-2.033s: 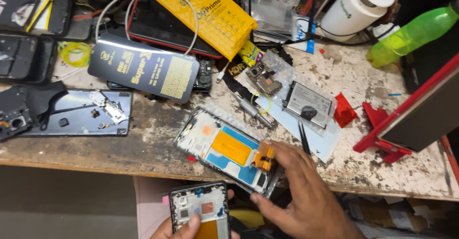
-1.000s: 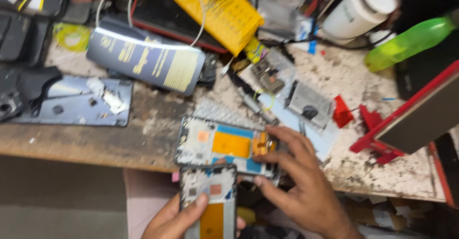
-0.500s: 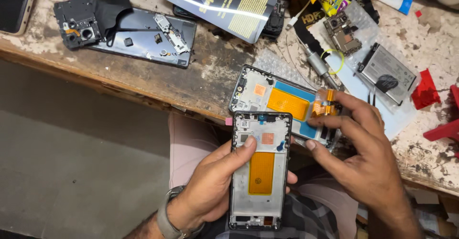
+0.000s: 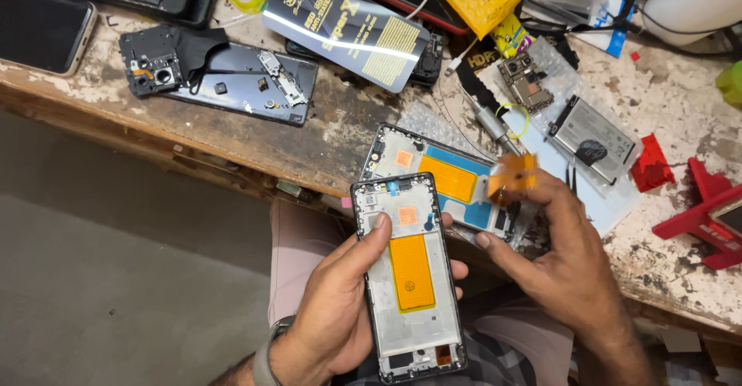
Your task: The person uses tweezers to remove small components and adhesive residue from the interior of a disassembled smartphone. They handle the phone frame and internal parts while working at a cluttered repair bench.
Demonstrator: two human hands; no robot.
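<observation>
Two opened phone frames with orange patches: one upright in the closed left hand, one flat on the worn wooden counter under the right hand, which pinches its orange flex ribbon.

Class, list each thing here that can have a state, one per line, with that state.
Left hand: gripping black-framed phone screen assembly, orange-padded back up.
Right hand: pinching orange flex ribbon.
Second blue-and-orange screen assembly: flat on worn wooden bench.
Dark phone back cover: opened, lying flat.
</observation>
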